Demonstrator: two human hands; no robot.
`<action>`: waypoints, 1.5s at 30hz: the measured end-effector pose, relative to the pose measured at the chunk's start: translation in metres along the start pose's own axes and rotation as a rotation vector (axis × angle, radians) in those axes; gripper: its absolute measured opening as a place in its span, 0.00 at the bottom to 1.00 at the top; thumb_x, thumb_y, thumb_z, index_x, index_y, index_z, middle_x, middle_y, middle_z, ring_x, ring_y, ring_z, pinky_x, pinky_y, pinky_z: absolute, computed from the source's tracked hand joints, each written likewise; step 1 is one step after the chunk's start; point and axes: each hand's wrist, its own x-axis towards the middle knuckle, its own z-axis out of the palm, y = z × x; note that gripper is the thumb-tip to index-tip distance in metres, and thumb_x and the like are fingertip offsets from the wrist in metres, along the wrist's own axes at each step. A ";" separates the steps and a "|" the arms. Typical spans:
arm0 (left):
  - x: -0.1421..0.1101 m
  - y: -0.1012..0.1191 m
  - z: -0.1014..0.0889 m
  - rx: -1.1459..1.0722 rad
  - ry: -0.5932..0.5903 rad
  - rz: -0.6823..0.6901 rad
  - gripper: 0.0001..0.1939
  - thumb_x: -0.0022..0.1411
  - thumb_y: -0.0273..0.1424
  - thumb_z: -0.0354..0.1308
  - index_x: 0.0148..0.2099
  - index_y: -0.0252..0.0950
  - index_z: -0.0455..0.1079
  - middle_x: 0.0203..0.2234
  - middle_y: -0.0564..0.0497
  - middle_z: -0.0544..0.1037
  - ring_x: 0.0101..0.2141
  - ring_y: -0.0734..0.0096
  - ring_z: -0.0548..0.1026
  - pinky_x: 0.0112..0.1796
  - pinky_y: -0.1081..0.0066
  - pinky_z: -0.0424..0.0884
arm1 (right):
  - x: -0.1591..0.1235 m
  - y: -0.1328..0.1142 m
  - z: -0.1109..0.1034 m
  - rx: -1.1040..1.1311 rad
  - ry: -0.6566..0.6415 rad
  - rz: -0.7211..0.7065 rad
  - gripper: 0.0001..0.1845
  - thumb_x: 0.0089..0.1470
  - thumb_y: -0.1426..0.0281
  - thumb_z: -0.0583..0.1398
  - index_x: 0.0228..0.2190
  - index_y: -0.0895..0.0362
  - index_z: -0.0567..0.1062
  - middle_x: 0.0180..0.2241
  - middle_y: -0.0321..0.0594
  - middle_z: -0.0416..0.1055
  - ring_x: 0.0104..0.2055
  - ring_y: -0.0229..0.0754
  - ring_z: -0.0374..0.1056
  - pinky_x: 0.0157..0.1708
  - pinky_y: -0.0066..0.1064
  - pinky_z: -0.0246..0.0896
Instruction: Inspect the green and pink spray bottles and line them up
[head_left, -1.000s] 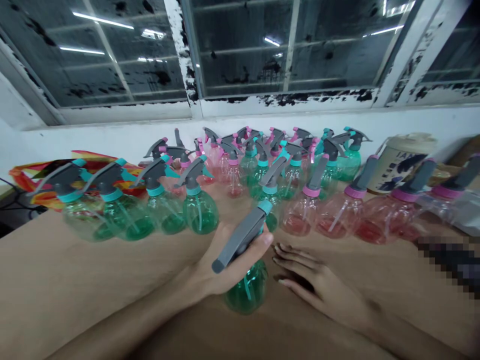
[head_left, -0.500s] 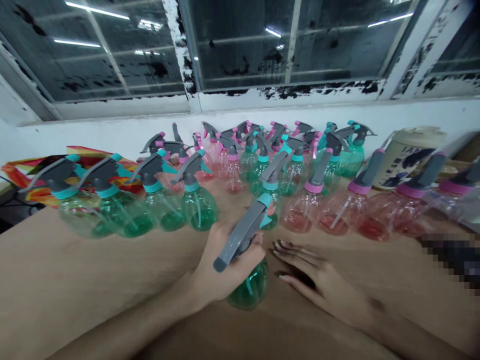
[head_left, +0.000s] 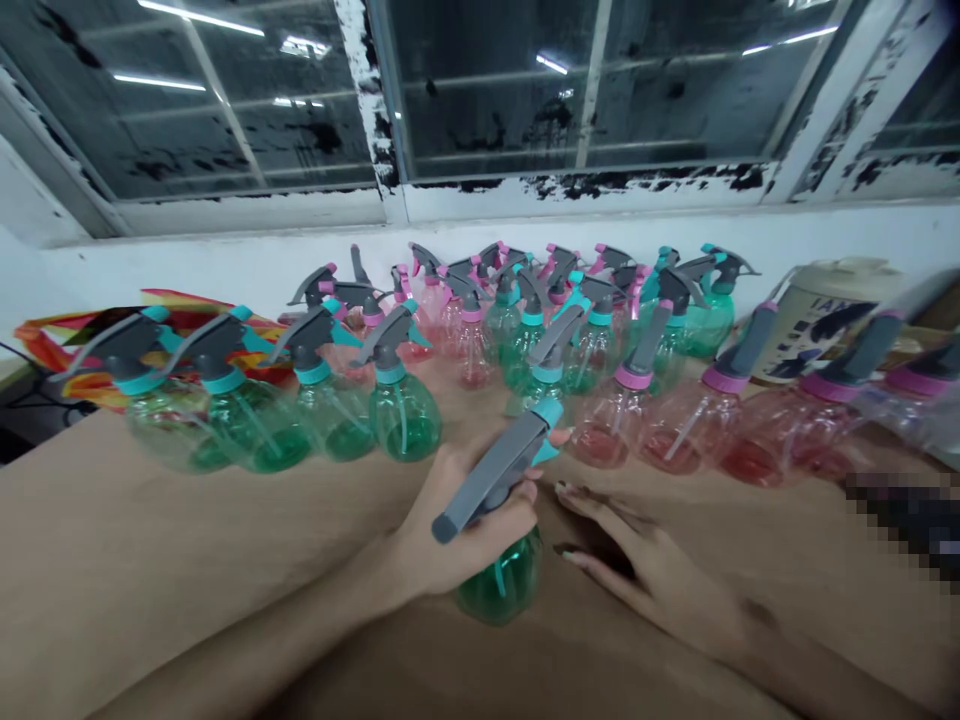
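Observation:
My left hand [head_left: 457, 525] is wrapped round the neck of a green spray bottle [head_left: 504, 580] with a grey trigger head [head_left: 495, 468] and teal collar, standing on the brown table [head_left: 150, 540]. My right hand [head_left: 637, 560] lies flat on the table just right of that bottle, fingers stretched out and holding nothing. A row of green spray bottles [head_left: 397, 400] stands behind to the left. A row of pink spray bottles [head_left: 622, 415] stands behind to the right.
Several more pink and green spray bottles [head_left: 517, 310] crowd the back of the table under a white wall and dark windows. A cream container [head_left: 817, 310] stands at the back right. A red and yellow bag [head_left: 52, 350] lies far left.
My left hand has shifted its grip slightly on the green bottle, which stays in place. My right hand remains flat beside it.

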 end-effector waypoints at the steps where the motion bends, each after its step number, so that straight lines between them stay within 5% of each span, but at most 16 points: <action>1: 0.000 0.000 0.000 0.006 0.005 0.004 0.17 0.50 0.24 0.51 0.43 0.40 0.69 0.29 0.53 0.75 0.25 0.71 0.72 0.28 0.72 0.70 | 0.000 0.000 0.000 0.003 -0.001 0.001 0.29 0.59 0.63 0.52 0.59 0.51 0.51 0.58 0.41 0.59 0.59 0.43 0.55 0.55 0.43 0.56; 7: 0.000 -0.001 -0.003 0.058 -0.032 0.023 0.13 0.50 0.27 0.49 0.39 0.39 0.68 0.23 0.54 0.73 0.20 0.72 0.69 0.24 0.73 0.68 | 0.000 -0.002 0.000 0.025 0.034 0.011 0.28 0.58 0.63 0.53 0.58 0.51 0.54 0.56 0.42 0.62 0.57 0.45 0.59 0.53 0.43 0.59; 12: 0.000 -0.001 -0.007 0.129 -0.071 0.084 0.08 0.56 0.30 0.49 0.38 0.39 0.66 0.28 0.52 0.76 0.25 0.71 0.74 0.28 0.72 0.71 | -0.001 -0.002 0.001 0.019 0.043 0.000 0.28 0.58 0.63 0.53 0.59 0.52 0.54 0.57 0.43 0.61 0.57 0.46 0.59 0.53 0.44 0.59; 18: -0.002 0.005 -0.008 0.213 -0.004 0.037 0.05 0.58 0.33 0.50 0.33 0.40 0.66 0.22 0.54 0.75 0.21 0.72 0.72 0.22 0.74 0.69 | 0.001 -0.003 -0.001 0.006 0.045 -0.014 0.29 0.58 0.63 0.53 0.59 0.52 0.52 0.57 0.44 0.61 0.57 0.46 0.59 0.53 0.44 0.60; 26: -0.001 0.007 0.001 0.108 0.059 0.016 0.13 0.58 0.32 0.50 0.46 0.40 0.66 0.29 0.52 0.75 0.26 0.71 0.73 0.29 0.72 0.71 | 0.001 -0.005 -0.004 -0.043 0.067 -0.014 0.28 0.58 0.63 0.53 0.59 0.52 0.55 0.56 0.43 0.63 0.56 0.47 0.61 0.51 0.45 0.62; 33: -0.007 0.001 0.005 0.248 0.136 -0.025 0.07 0.59 0.34 0.50 0.30 0.39 0.64 0.24 0.53 0.70 0.24 0.70 0.69 0.30 0.70 0.70 | 0.002 -0.009 -0.006 -0.175 0.113 -0.011 0.26 0.58 0.63 0.53 0.57 0.55 0.60 0.54 0.43 0.66 0.56 0.47 0.61 0.52 0.45 0.62; 37: -0.006 0.003 0.005 0.226 0.140 -0.018 0.05 0.59 0.33 0.50 0.32 0.39 0.65 0.24 0.53 0.70 0.25 0.70 0.70 0.31 0.69 0.71 | 0.001 -0.007 -0.006 -0.199 0.142 -0.068 0.21 0.58 0.62 0.54 0.52 0.55 0.68 0.53 0.41 0.67 0.56 0.48 0.60 0.54 0.46 0.58; 45: -0.004 0.008 0.004 0.078 0.136 -0.053 0.13 0.56 0.32 0.52 0.45 0.40 0.66 0.27 0.53 0.74 0.23 0.71 0.71 0.29 0.72 0.72 | 0.000 -0.002 -0.006 -0.179 0.123 -0.062 0.21 0.57 0.63 0.54 0.52 0.52 0.67 0.54 0.38 0.65 0.57 0.47 0.59 0.54 0.46 0.58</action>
